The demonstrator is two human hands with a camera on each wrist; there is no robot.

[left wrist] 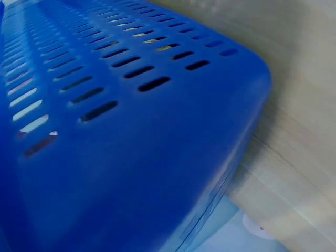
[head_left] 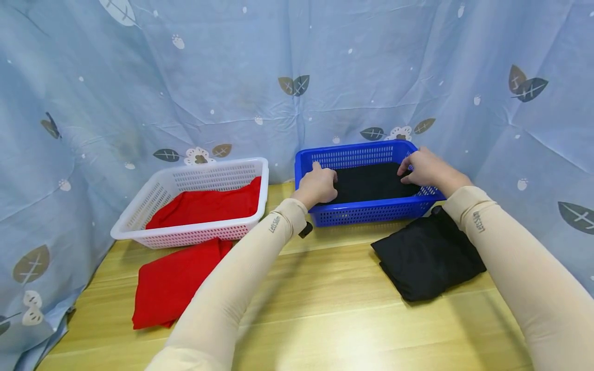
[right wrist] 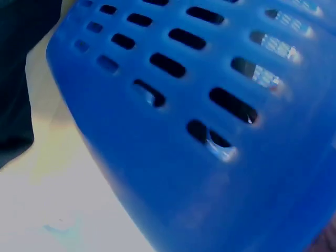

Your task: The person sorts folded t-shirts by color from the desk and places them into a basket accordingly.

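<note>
The left hand [head_left: 319,184] is reaching over the left end of the blue basket [head_left: 371,212], its fingers bending down toward the black cloth [head_left: 368,183]; the fingertips are partly hiding, so whether they are pinching anything cannot be told. The right hand [head_left: 429,169] is reaching in at the blue basket's right end, its visible thumb and finger standing slightly apart at the edge of that cloth; whether they are gripping fabric cannot be told either. The black cloth is lying inside the blue basket, spreading across most of its length. Both wrist views are mostly showing the blue basket's slotted wall.

Cream sleeves [head_left: 232,283] are covering both forearms, which are extending toward the blue basket from its near side. A folded black bundle [head_left: 429,257] is lying just in front of the blue basket's right end. Left of the blue basket and apart from it, a white basket [head_left: 195,233] is holding a red cloth [head_left: 209,205]; a folded red bundle [head_left: 178,283] is lying to the blue basket's front left. The wooden bench [head_left: 325,309] is carrying everything, and a pale blue leaf-patterned curtain [head_left: 232,62] is hanging behind the blue basket.
</note>
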